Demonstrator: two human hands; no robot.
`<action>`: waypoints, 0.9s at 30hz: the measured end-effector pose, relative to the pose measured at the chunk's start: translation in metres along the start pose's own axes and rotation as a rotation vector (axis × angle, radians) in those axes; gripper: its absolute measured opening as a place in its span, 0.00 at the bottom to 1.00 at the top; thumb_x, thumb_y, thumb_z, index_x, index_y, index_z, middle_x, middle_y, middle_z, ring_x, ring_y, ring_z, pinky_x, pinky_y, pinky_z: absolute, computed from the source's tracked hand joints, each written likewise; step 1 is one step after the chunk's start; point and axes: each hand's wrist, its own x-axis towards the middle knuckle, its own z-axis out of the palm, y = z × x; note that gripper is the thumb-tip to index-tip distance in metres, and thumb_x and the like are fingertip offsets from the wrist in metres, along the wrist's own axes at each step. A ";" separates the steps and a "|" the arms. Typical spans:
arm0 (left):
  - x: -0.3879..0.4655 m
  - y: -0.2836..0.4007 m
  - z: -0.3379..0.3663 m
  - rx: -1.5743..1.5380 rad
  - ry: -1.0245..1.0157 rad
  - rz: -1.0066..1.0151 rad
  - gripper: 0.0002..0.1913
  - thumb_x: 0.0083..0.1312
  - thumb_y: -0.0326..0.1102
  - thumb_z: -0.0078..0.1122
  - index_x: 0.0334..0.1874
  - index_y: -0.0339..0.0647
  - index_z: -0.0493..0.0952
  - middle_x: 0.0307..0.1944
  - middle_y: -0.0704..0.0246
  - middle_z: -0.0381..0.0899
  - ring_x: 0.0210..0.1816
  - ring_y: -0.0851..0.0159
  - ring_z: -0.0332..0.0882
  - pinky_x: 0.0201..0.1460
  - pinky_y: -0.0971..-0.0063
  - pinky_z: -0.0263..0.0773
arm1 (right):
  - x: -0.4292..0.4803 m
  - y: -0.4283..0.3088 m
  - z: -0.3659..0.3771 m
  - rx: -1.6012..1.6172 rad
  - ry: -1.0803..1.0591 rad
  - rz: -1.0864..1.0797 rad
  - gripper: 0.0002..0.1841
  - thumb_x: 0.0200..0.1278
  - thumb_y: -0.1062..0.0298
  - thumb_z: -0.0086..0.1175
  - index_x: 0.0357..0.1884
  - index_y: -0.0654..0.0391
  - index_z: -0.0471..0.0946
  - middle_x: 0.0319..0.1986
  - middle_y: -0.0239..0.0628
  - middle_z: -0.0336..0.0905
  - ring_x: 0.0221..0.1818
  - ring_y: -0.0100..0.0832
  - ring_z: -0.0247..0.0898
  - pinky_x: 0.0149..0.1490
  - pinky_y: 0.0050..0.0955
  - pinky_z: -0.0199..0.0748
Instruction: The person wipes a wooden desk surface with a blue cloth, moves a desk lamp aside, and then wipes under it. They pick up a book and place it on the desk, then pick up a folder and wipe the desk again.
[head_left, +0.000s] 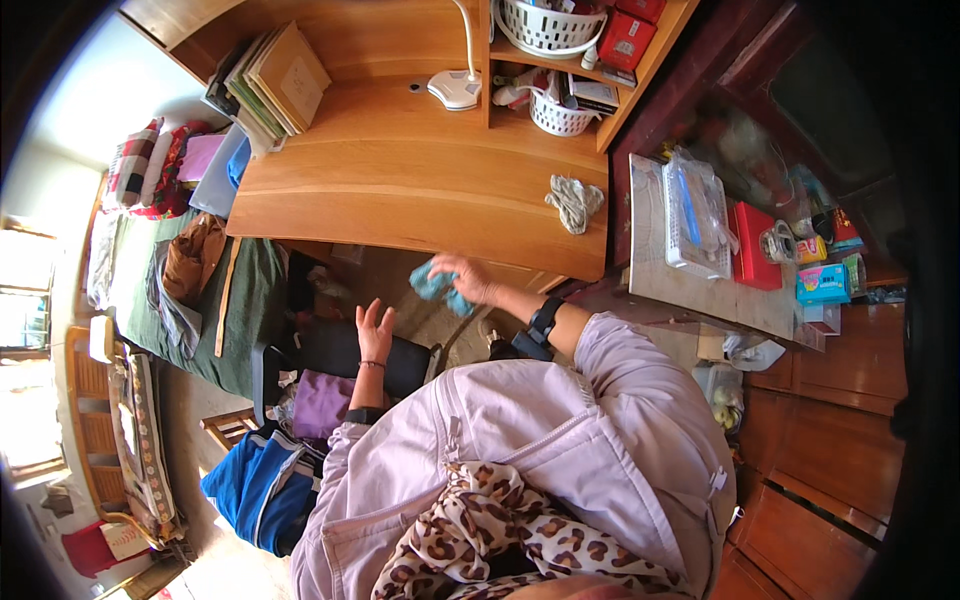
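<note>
My right hand holds a crumpled teal cloth just off the front edge of the wooden desk. My left hand is raised over a black chair, fingers spread, with nothing in it. Near the desk's right end lies a crumpled pale grey cloth. At the desk's back stand a white lamp base and, further left, upright folders and books.
White plastic baskets fill the shelves at the back right. To the right, a side table bears a white tray and a red box. A bed with a green cover is at left. Blue clothing lies beside me.
</note>
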 end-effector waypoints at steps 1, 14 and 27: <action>0.002 0.004 0.001 -0.008 0.023 0.006 0.24 0.57 0.46 0.60 0.53 0.39 0.73 0.59 0.49 0.62 0.61 0.51 0.61 0.59 0.68 0.61 | 0.003 0.000 -0.016 -0.027 0.060 0.031 0.26 0.37 0.90 0.39 0.37 0.51 0.78 0.48 0.41 0.72 0.55 0.43 0.65 0.59 0.33 0.63; -0.032 -0.030 -0.004 0.158 -0.154 -0.195 0.20 0.52 0.45 0.62 0.46 0.42 0.77 0.58 0.51 0.64 0.59 0.52 0.64 0.59 0.67 0.62 | -0.001 0.042 -0.030 -0.141 0.188 0.144 0.24 0.38 0.89 0.42 0.38 0.54 0.77 0.41 0.38 0.76 0.51 0.40 0.68 0.57 0.33 0.64; -0.023 -0.038 0.024 0.215 -0.179 -0.282 0.18 0.51 0.42 0.62 0.43 0.42 0.79 0.54 0.54 0.70 0.56 0.54 0.67 0.58 0.68 0.64 | 0.056 0.161 -0.258 -0.237 1.128 0.686 0.13 0.53 0.71 0.45 0.41 0.57 0.76 0.34 0.47 0.78 0.37 0.47 0.73 0.45 0.37 0.67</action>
